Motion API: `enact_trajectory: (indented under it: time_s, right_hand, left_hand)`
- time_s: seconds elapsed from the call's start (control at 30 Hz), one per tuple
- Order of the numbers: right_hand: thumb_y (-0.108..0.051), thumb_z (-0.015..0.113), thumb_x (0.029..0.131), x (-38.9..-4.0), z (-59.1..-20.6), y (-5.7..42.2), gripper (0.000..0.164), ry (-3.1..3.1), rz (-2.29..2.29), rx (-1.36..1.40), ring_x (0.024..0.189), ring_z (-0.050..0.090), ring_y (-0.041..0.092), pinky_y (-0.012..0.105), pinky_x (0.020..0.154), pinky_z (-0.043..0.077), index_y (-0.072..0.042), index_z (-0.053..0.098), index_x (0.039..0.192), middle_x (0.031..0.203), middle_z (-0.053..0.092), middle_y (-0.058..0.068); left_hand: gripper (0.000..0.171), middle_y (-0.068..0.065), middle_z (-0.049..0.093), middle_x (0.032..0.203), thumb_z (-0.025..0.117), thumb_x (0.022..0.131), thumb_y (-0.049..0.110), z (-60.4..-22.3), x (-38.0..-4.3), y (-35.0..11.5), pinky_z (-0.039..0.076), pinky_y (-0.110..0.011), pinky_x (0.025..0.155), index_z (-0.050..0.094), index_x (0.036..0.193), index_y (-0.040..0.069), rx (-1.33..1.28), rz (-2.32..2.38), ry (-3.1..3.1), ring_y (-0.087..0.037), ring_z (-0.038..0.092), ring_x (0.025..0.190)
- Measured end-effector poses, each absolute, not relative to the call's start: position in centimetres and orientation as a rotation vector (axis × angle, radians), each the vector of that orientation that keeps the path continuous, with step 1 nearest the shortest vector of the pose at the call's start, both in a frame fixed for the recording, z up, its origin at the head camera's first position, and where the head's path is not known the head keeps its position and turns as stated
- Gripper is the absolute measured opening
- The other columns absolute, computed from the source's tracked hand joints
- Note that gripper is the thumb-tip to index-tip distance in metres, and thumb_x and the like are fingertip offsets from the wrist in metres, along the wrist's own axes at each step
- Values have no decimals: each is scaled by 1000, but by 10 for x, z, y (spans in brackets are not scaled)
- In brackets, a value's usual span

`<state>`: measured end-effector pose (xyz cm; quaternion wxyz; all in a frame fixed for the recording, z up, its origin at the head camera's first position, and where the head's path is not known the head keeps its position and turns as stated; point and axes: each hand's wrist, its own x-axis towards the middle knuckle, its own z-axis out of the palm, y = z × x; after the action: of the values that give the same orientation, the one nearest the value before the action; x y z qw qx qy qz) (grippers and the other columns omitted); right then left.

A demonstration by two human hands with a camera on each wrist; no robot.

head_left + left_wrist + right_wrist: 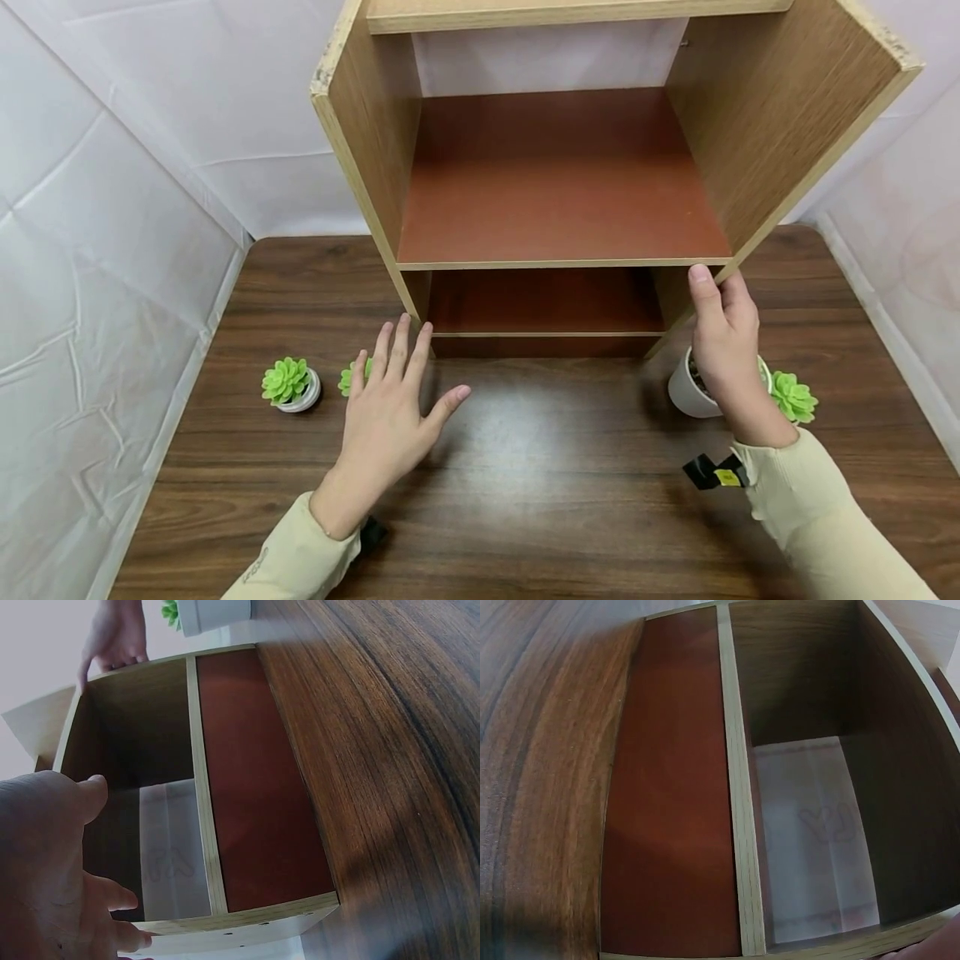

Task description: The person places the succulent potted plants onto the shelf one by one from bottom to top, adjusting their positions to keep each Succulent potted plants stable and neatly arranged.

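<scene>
In the head view, a wooden shelf unit [562, 192] stands on the dark wooden table [525, 517], its upper end cut off by the frame. It has pale wood-grain side panels, reddish-brown boards and light edge strips, with chipped, mottled front corners high on both sides. The right hand [726, 342] grips the right panel near the shelf board, thumb in front; its other fingers are mostly hidden. That hand and wrist cover part of a white pot [688, 396], and the pot under the green plant [793, 397] beside it is out of sight. The left hand [386, 421] has its fingers spread by the left panel — contact is hard to judge — and hides most of a second succulent [346, 379]; a first succulent [285, 382] sits clear of it, further left.

In the left wrist view, the shelf unit lies sideways across the frame, its open compartment in deep shadow. The left hand is dark and cropped, its fingers apart.

In the right wrist view, only a blurred sliver of the right hand shows in the lower corner — its grip cannot be told from there. A faint scrawl behind the compartment is illegible.
</scene>
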<state>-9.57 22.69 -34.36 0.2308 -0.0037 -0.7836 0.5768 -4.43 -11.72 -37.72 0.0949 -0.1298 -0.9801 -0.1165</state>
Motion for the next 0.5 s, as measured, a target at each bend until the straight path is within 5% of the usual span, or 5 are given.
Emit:
enact_trajectory:
  time_s: [0.5]
  right_hand:
    - [-28, 46, 96, -105, -329, 227, 33, -1945, 1856, -85, 98, 51, 21, 27, 83, 39, -8, 57, 120, 104, 58, 7]
  left_hand:
    - [82, -3, 8, 152, 29, 84, 71, -378, -43, -117, 8, -52, 104, 6, 148, 24, -373, -329, -2902, -17, -3, 136]
